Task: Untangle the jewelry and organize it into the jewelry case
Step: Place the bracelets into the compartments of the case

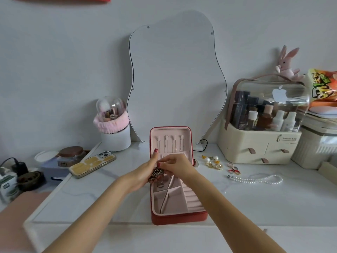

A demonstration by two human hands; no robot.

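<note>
Head view: left hand [145,172] cups tangled jewelry [156,173] over open jewelry case [179,219]; right hand [177,164] pinches at it, probably a chain. Pearl necklace [255,179] lies right of hands.

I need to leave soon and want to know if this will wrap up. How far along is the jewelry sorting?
Early on. The jewelry case lies open, its near compartments bare apart from a small piece or two. In hand: the left hand holds a dark tangled bundle while the right hand pinches at it. Left on the table: pearl earrings, rings and a pearl necklace.
</note>
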